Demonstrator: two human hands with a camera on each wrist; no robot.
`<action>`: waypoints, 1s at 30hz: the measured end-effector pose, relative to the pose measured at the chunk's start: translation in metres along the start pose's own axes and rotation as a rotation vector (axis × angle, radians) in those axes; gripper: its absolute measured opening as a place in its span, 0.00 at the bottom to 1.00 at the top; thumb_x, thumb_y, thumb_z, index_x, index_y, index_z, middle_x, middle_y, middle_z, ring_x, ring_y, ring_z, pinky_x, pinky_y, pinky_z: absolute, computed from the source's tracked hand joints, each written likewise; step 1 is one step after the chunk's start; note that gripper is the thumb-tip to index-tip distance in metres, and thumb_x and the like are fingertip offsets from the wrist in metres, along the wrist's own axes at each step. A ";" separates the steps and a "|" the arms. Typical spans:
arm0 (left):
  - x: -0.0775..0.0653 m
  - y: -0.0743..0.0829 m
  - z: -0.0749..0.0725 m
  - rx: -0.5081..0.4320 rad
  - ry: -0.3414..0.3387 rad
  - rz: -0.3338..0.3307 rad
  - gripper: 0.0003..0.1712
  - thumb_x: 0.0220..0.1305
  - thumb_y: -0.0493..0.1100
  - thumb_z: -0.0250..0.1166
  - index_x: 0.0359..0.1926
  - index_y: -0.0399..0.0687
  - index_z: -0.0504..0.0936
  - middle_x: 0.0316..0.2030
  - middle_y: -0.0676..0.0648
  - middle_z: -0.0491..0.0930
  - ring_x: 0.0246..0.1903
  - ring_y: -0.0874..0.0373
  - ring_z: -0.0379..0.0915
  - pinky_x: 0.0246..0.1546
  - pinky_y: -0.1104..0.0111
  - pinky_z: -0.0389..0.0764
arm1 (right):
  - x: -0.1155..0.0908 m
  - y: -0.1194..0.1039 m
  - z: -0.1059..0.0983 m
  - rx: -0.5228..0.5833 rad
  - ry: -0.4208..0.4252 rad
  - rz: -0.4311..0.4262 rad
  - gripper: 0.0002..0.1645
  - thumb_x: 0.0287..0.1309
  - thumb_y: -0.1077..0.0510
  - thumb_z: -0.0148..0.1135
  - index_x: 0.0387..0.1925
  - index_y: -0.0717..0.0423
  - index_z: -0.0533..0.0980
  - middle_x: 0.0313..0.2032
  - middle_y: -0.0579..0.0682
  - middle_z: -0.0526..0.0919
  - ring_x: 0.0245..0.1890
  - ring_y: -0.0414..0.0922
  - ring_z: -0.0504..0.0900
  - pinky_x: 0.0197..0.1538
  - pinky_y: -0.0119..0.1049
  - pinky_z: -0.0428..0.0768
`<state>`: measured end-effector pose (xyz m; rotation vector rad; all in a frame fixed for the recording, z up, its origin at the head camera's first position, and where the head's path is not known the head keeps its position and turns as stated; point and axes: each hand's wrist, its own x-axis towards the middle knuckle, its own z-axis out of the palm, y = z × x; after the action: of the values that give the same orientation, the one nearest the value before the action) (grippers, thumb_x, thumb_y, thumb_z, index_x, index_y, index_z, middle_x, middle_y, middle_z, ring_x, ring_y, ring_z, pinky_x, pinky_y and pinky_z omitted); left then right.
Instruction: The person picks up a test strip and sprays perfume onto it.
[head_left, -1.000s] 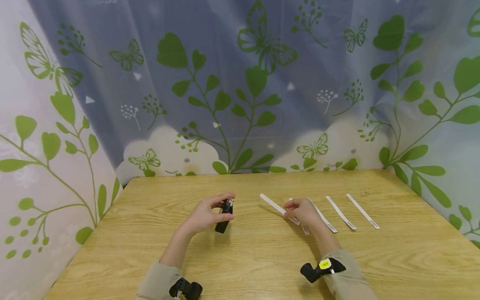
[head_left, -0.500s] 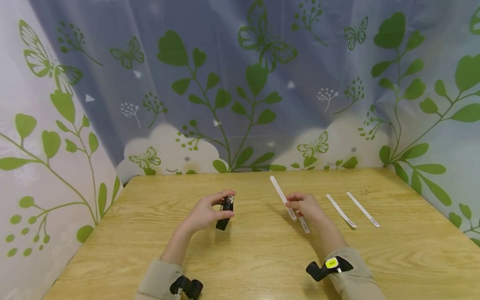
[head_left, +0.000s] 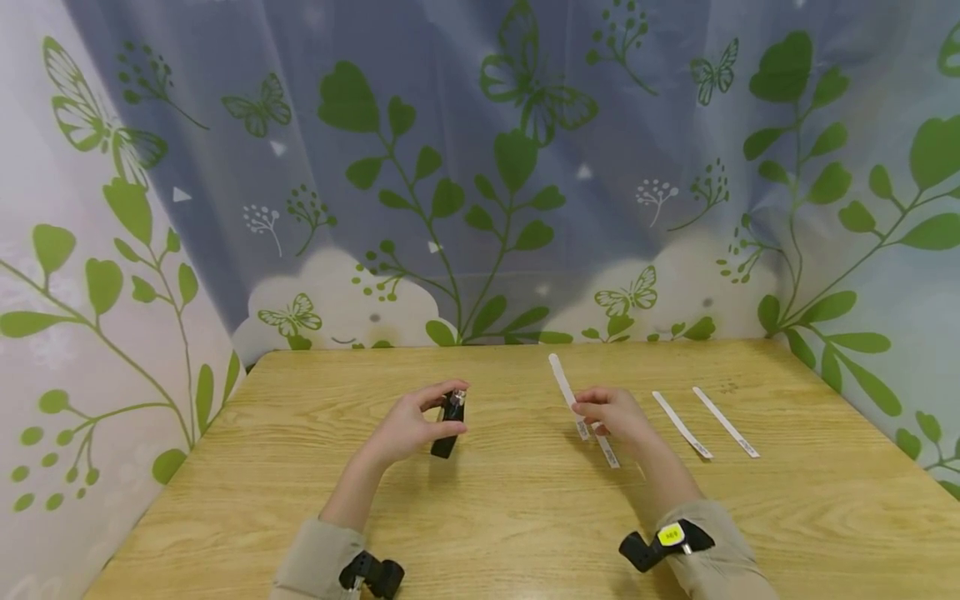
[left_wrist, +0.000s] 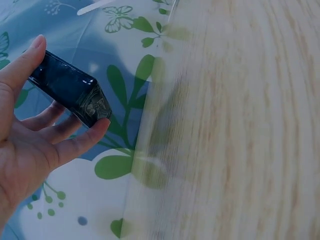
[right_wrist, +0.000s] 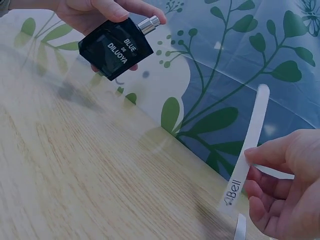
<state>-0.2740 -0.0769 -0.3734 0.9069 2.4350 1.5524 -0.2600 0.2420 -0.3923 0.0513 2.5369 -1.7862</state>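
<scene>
My left hand holds a dark square perfume bottle between thumb and fingers, raised over the table. In the right wrist view the perfume bottle is tilted, with "BLUE DE DILUOYA" on its front and a bare silver spray nozzle pointing up and right. My right hand pinches a white paper test strip near its lower half. In the right wrist view this test strip stands nearly upright, marked "Bell" at the bottom. Another white strip lies beneath the right hand, partly hidden.
Two more paper strips, one nearer the hand and one farther right, lie on the wooden table. A patterned curtain rises behind the table. Black cameras are strapped to both wrists.
The right hand has raised its strip more upright and shifted slightly right. One table strip visible earlier is now out of sight around the hand and forearm. The left hand has stayed nearly still.
</scene>
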 end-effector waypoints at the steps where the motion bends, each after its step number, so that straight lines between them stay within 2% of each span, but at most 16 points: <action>1: 0.000 0.000 0.000 -0.003 0.004 -0.002 0.32 0.56 0.42 0.69 0.62 0.52 0.71 0.61 0.46 0.68 0.61 0.44 0.59 0.60 0.48 0.58 | 0.000 0.000 0.000 -0.007 -0.003 -0.009 0.16 0.61 0.60 0.58 0.45 0.69 0.75 0.30 0.46 0.76 0.32 0.44 0.73 0.34 0.38 0.73; 8: -0.001 0.000 -0.001 -0.004 0.011 -0.005 0.32 0.56 0.43 0.68 0.62 0.54 0.71 0.61 0.46 0.68 0.59 0.44 0.61 0.58 0.47 0.62 | -0.004 -0.001 0.001 -0.020 -0.033 -0.038 0.14 0.58 0.63 0.59 0.42 0.71 0.75 0.25 0.45 0.79 0.29 0.42 0.78 0.32 0.37 0.77; 12: -0.001 -0.002 -0.001 -0.007 0.009 -0.009 0.33 0.56 0.46 0.68 0.63 0.54 0.70 0.62 0.46 0.67 0.59 0.43 0.62 0.57 0.46 0.63 | -0.009 -0.003 0.002 -0.032 -0.049 -0.040 0.14 0.59 0.63 0.59 0.43 0.71 0.74 0.27 0.47 0.79 0.29 0.42 0.78 0.33 0.37 0.78; 17: 0.000 -0.004 -0.001 -0.007 0.018 -0.017 0.33 0.56 0.47 0.68 0.63 0.56 0.70 0.62 0.47 0.67 0.59 0.44 0.62 0.57 0.46 0.63 | -0.015 -0.007 0.004 0.006 -0.085 -0.045 0.14 0.60 0.64 0.58 0.44 0.72 0.73 0.28 0.48 0.79 0.29 0.41 0.77 0.33 0.35 0.78; 25: 0.002 -0.005 0.000 0.006 0.013 -0.026 0.33 0.57 0.42 0.68 0.64 0.53 0.69 0.64 0.46 0.64 0.61 0.44 0.61 0.58 0.47 0.61 | -0.020 -0.013 0.013 -0.004 -0.125 -0.055 0.12 0.59 0.64 0.58 0.42 0.69 0.75 0.27 0.49 0.79 0.28 0.42 0.76 0.33 0.39 0.77; 30: 0.003 -0.005 0.001 0.006 0.025 -0.025 0.33 0.56 0.40 0.68 0.64 0.52 0.69 0.65 0.44 0.62 0.60 0.44 0.61 0.57 0.47 0.63 | -0.023 -0.015 0.018 -0.030 -0.193 -0.081 0.12 0.58 0.63 0.58 0.41 0.69 0.75 0.27 0.49 0.78 0.27 0.42 0.76 0.31 0.38 0.77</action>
<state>-0.2779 -0.0755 -0.3774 0.8601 2.4595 1.5586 -0.2378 0.2197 -0.3834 -0.2169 2.4607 -1.6877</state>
